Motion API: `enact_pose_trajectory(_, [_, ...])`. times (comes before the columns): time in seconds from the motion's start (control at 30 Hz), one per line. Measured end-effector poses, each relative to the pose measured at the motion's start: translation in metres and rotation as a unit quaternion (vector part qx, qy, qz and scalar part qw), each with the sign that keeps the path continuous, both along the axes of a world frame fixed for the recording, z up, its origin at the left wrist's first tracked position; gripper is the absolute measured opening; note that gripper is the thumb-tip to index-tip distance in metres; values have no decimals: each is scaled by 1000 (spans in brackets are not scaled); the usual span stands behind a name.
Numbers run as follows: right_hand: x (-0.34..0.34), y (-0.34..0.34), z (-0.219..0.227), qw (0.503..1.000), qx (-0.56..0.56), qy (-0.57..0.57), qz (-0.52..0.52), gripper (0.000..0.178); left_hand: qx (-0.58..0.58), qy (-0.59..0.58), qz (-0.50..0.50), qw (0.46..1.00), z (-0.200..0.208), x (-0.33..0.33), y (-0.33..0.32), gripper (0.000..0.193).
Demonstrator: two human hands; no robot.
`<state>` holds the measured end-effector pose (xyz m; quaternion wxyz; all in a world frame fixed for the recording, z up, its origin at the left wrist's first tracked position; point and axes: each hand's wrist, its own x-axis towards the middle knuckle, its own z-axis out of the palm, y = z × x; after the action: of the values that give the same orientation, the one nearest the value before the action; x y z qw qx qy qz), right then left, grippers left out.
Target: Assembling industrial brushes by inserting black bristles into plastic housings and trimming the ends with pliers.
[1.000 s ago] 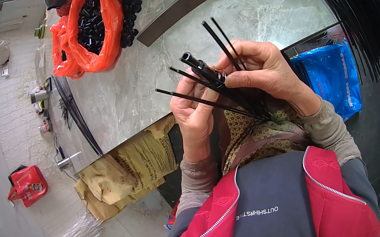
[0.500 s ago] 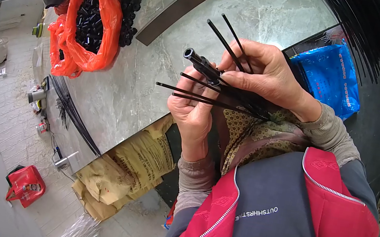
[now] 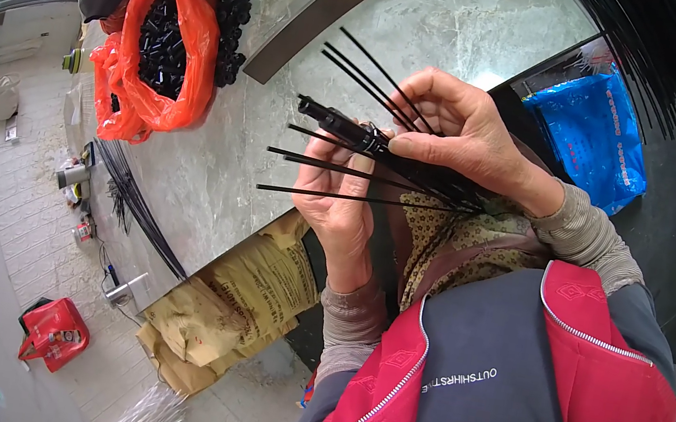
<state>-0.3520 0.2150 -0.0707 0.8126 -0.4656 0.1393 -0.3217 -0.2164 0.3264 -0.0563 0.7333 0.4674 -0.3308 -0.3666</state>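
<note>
A black tubular hub (image 3: 339, 124) points left between my hands, with several thin black rods (image 3: 323, 164) fanning out around it. My left hand (image 3: 343, 207) is closed at the hub's underside, its fingers and thumb among the lower rods. On the far side, my right hand (image 3: 471, 135) is closed with its thumb against the inner end of the hub. Several upper rods (image 3: 369, 78) pass by its bent fingers. The rods gather toward my lap, where their join is partly hidden by my right hand.
An orange-red plastic bag (image 3: 199, 54) of short black tubular parts stands on the grey stone-patterned table (image 3: 216, 137) at the left. Beyond lies a curved dark strip (image 3: 316, 20). A blue bag (image 3: 587, 137) and a bundle of black rods (image 3: 642, 47) are at right; brown paper sacks (image 3: 254, 286) hang at the near edge.
The hub has tipped from facing up toward me to pointing left. The rods have swung left with it, and another rod shows below the lower ones. Both hands keep their hold.
</note>
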Motion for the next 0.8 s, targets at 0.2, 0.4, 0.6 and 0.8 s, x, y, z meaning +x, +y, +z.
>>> enact_pose_trajectory(0.2, [3,8,1,998,-55,7,-18,47,9,27,37,999,0,0,7,34])
enact_pose_trajectory(0.4, [7,12,6,983,-172,53,-22,53,-1,31,43,999,-6,7,19,32])
enact_pose_trajectory(0.6, [16,19,-1,894,-396,78,-194,62,-19,40,26,999,-10,12,23,32])
enact_pose_trajectory(0.8, [17,26,3,879,-422,51,-215,39,-22,38,56,997,-10,11,23,33])
